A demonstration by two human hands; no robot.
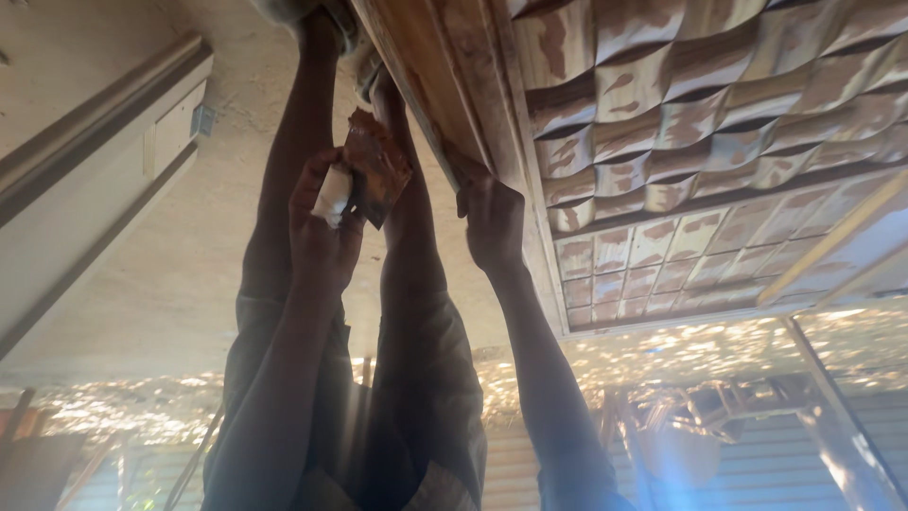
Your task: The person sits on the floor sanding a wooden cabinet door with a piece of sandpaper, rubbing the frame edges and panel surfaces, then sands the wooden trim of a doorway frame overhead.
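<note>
We note grey moulding rail (90, 123) at nine o'clock, shorts (416, 407) at six, corrugated wall (757, 464) at five, concrete floor (170, 274) at eight.

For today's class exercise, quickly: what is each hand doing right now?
Left hand: closed, holding a putty knife by its white handle.
Right hand: pressed on the wooden door, holding nothing visible.
</note>
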